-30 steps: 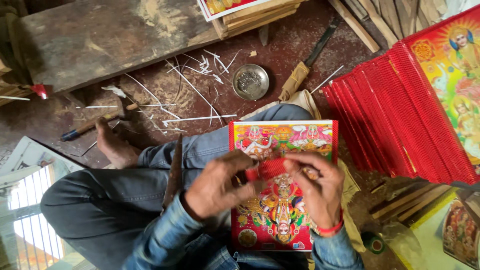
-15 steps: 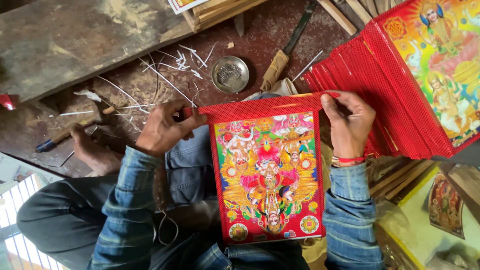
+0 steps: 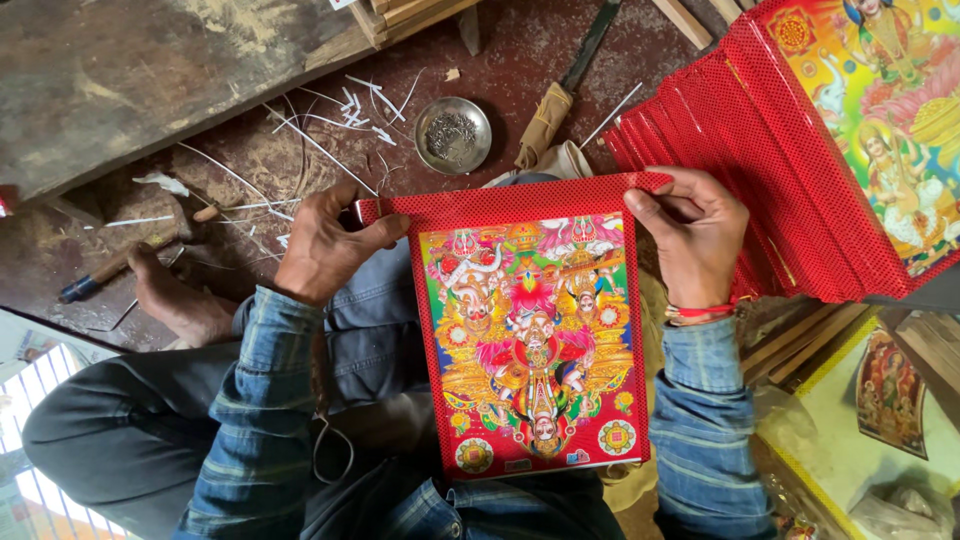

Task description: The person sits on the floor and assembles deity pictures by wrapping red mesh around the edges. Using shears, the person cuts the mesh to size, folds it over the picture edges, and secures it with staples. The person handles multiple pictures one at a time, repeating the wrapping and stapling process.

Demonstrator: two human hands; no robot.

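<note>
A red-bordered picture sheet (image 3: 530, 340) with a bright multicoloured figure print lies stretched over my lap. My left hand (image 3: 325, 245) grips its top left corner, fingers curled over the red dotted edge. My right hand (image 3: 695, 230) pinches the top right corner, thumb on top. The sheet's upper edge is pulled flat between both hands. Its lower edge rests near my waist.
A stack of similar red-bordered picture sheets (image 3: 800, 150) lies at the right. A small round metal dish (image 3: 453, 135) sits on the floor ahead, with thin white sticks (image 3: 320, 130) scattered nearby. A wooden plank (image 3: 150, 70) lies far left, and a hammer (image 3: 125, 262) rests by my bare foot (image 3: 180, 300).
My hands have moved apart from the sheet's middle to its top corners, and the sheet is now spread open and flat across my lap.
</note>
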